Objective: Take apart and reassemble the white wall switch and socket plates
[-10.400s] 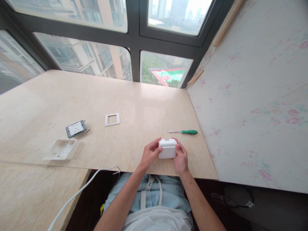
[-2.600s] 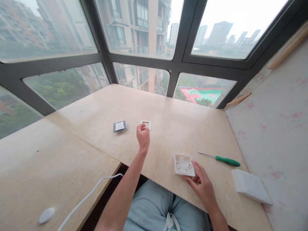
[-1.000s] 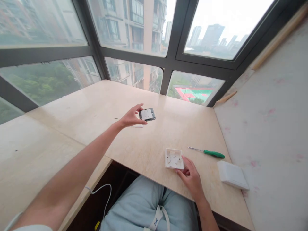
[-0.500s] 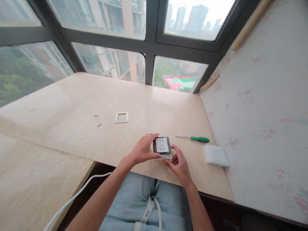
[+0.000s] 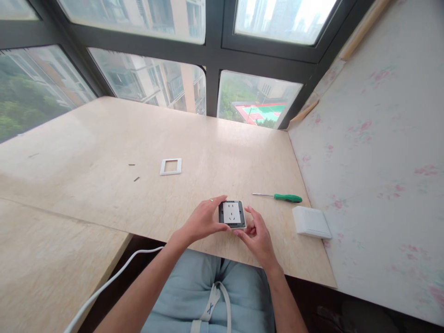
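A wall socket (image 5: 231,213) with a white five-hole face and a dark mounting frame sits level in a white back box near the counter's front edge. My left hand (image 5: 205,220) grips its left side, thumb at the near edge and fingers at the far corner. Round the right side curl the fingers of my right hand (image 5: 257,233), its thumb near the front corner of the box. Most of the box is hidden under the socket. A screwdriver (image 5: 287,198) with a green handle lies right of the hands, and a white cover frame (image 5: 171,166) lies beyond them to the left.
Two small screws (image 5: 136,179) rest on the beige counter (image 5: 208,148), left of the cover frame. A white switch-like box (image 5: 311,222) stands against the papered wall at right. A white cable (image 5: 114,277) hangs below the counter's front edge. Windows close off the far side.
The socket has gone from sitting slightly raised and tilted to lying lower and flush on the white box. Both hands stay around it. The view has shifted slightly.
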`<action>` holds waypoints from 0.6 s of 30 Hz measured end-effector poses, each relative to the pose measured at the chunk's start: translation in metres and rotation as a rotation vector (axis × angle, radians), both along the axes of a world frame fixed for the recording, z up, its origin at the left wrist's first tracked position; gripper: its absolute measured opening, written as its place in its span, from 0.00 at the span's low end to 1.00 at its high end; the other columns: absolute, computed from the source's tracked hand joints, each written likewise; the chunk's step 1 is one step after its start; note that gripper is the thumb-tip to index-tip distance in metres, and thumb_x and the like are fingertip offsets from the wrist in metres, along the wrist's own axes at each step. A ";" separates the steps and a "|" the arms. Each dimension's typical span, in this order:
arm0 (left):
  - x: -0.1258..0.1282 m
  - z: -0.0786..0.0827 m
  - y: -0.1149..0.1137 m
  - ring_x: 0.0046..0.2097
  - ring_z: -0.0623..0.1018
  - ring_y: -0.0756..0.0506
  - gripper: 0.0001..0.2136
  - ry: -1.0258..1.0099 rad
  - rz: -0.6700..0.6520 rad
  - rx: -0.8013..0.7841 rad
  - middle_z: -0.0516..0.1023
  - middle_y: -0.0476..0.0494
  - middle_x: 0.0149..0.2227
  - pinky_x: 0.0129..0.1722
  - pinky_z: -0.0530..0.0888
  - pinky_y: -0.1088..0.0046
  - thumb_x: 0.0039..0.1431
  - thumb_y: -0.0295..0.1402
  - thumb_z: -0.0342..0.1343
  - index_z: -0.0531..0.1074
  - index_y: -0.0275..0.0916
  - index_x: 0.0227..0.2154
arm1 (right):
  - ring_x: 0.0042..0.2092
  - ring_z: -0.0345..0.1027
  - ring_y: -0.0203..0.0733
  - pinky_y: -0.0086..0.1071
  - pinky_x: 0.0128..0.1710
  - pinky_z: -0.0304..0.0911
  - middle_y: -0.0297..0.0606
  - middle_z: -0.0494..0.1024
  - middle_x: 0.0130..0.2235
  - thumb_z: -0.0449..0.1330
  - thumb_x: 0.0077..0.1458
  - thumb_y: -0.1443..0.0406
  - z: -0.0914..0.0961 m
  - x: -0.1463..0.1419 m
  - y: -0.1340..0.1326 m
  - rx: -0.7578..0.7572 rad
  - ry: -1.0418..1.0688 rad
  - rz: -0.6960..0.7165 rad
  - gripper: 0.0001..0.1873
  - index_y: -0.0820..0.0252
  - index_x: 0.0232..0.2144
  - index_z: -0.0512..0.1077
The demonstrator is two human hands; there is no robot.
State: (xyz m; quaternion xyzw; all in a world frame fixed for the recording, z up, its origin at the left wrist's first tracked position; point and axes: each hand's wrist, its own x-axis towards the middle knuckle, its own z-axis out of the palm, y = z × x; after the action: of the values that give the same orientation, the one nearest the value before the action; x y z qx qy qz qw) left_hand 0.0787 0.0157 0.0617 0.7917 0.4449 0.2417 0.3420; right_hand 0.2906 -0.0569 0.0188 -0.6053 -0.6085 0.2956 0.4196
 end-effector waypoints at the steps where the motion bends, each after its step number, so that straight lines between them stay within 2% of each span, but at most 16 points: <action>1: 0.001 -0.001 0.000 0.60 0.72 0.34 0.40 -0.002 0.001 -0.003 0.71 0.36 0.60 0.59 0.67 0.51 0.43 0.40 0.71 0.63 0.45 0.60 | 0.29 0.67 0.36 0.37 0.31 0.71 0.48 0.72 0.55 0.67 0.52 0.55 0.000 0.000 0.000 0.002 -0.004 0.001 0.37 0.54 0.61 0.61; 5: 0.003 -0.003 -0.004 0.60 0.71 0.33 0.39 -0.010 0.003 -0.015 0.71 0.36 0.60 0.59 0.68 0.51 0.44 0.40 0.71 0.63 0.46 0.60 | 0.29 0.67 0.36 0.36 0.31 0.71 0.47 0.71 0.55 0.67 0.52 0.55 -0.002 0.001 -0.001 0.003 -0.019 0.009 0.38 0.53 0.62 0.60; 9: 0.003 -0.007 -0.008 0.62 0.70 0.33 0.42 -0.017 -0.011 -0.022 0.69 0.35 0.61 0.60 0.68 0.52 0.43 0.41 0.72 0.60 0.45 0.61 | 0.29 0.68 0.35 0.36 0.32 0.72 0.48 0.68 0.59 0.67 0.53 0.55 -0.006 0.002 -0.001 0.003 -0.032 0.011 0.38 0.52 0.63 0.60; 15: 0.006 -0.012 -0.015 0.68 0.58 0.33 0.45 -0.043 -0.016 -0.046 0.59 0.33 0.66 0.65 0.61 0.50 0.45 0.39 0.71 0.55 0.45 0.64 | 0.30 0.69 0.36 0.37 0.34 0.73 0.49 0.67 0.60 0.64 0.56 0.55 -0.004 0.003 0.000 -0.001 -0.062 0.044 0.32 0.53 0.61 0.65; 18: 0.006 -0.014 -0.016 0.66 0.62 0.34 0.41 -0.067 -0.003 -0.062 0.62 0.33 0.65 0.64 0.63 0.50 0.48 0.35 0.69 0.55 0.44 0.64 | 0.33 0.70 0.39 0.37 0.35 0.73 0.49 0.68 0.60 0.64 0.57 0.54 -0.001 0.002 0.000 0.011 -0.056 0.051 0.31 0.54 0.60 0.66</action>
State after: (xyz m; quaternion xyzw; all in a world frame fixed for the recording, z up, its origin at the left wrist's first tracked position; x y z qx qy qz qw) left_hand 0.0845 0.0001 0.0479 0.7727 0.4393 0.2538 0.3815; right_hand 0.2931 -0.0572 0.0178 -0.5951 -0.6369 0.2859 0.3982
